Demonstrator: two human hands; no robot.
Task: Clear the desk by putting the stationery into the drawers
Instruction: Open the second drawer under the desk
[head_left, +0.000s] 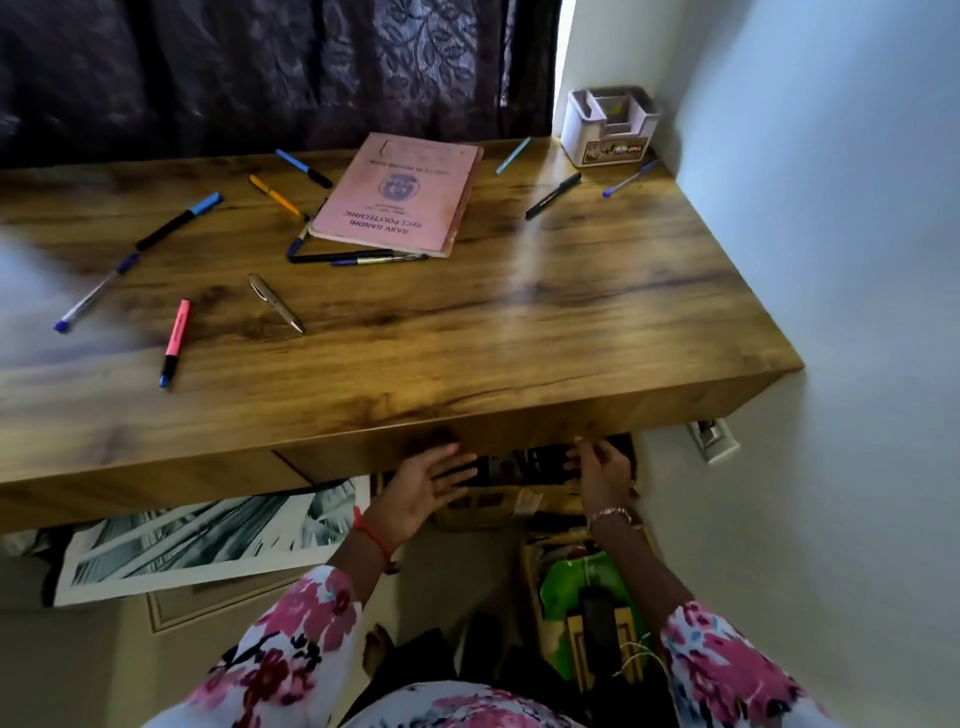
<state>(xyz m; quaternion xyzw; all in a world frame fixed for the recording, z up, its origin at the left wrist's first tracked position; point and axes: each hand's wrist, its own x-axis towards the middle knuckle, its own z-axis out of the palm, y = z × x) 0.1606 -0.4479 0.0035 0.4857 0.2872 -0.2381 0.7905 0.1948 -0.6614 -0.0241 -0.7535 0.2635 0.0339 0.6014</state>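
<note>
Looking down from the head camera, the view showed a wooden counter (519, 312) set into a corner, with all the stationery lying loose on top and none of it put away. A pink record book (400, 195) lay near the middle, and two dark pens (358, 256) were touching its near edge. To the left were a blue-capped marker (179, 221), an orange pen (274, 195), a clear pen with a blue cap (96, 293), a silver pen (275, 303) and a pink highlighter (174, 343), which lay closest to the front edge. To the right lay a black marker (553, 196), and a white desk organiser (610, 130) stood in the back corner. Below the edge, the drawer front (519, 431) sat flush and closed. The left hand (431, 483) was released, with its fingers spread and straight just under the drawer's lower lip and nothing in its grasp. The right hand (602, 467) reached up to the same lip with bent fingers. Blur hid whether those fingers were hooked onto the lip. The drawer front seemed to have no handle, so fingers could slip off the lip. A pull on one side only might skew and jam the drawer. A sharp tug could shake the counter and send the round pens rolling off onto the floor, among the green bag (571, 582) and the clutter stored underneath.
</note>
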